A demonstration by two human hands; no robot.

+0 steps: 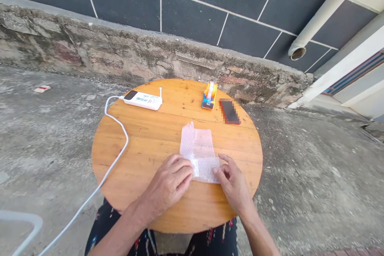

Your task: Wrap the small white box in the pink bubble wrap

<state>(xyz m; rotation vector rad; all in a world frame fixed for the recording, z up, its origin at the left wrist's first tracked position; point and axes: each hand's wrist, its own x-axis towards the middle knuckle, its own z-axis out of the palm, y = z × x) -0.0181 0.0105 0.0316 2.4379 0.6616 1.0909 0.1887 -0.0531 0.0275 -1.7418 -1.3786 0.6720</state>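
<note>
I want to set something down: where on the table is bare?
Free: between the white device and tape dispenser, and between the cable and left hand. Crowded: by the pinkish sheet, the right hand close too; between dispenser and pixelated slab.

Bright, diffuse daylight | soft shadows on table | glare on plastic sheet | phone pixelated | edges stretched

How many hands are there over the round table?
2. The left hand is at the left side of the pinkish bubble wrap, and the right hand is at its right side.
</note>
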